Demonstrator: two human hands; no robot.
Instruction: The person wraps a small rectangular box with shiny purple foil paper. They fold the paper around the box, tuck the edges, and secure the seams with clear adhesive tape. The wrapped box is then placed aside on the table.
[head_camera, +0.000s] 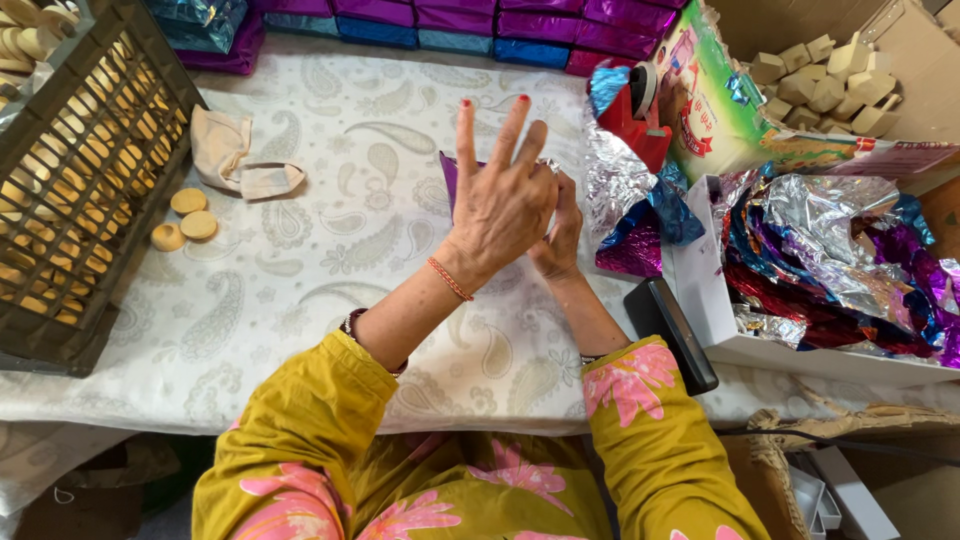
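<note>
My left hand (500, 205) is raised over the middle of the table, fingers spread upward, its thumb side against a purple foil-wrapped piece (449, 177) that is mostly hidden behind it. My right hand (558, 240) sits just behind and to the right of the left, fingers curled against the same wrapped piece and a bit of silver foil. Three round tan soap cakes (184, 216) lie on the patterned cloth to the left, apart from both hands.
A dark plastic crate (70, 190) of round cakes stands at left. A cloth pouch (235, 160) lies nearby. Wrapped purple and blue packets (470, 25) line the far edge. A red tape dispenser (630, 110), loose foil (630, 210), a foil box (840, 260), a black phone (670, 333) sit right.
</note>
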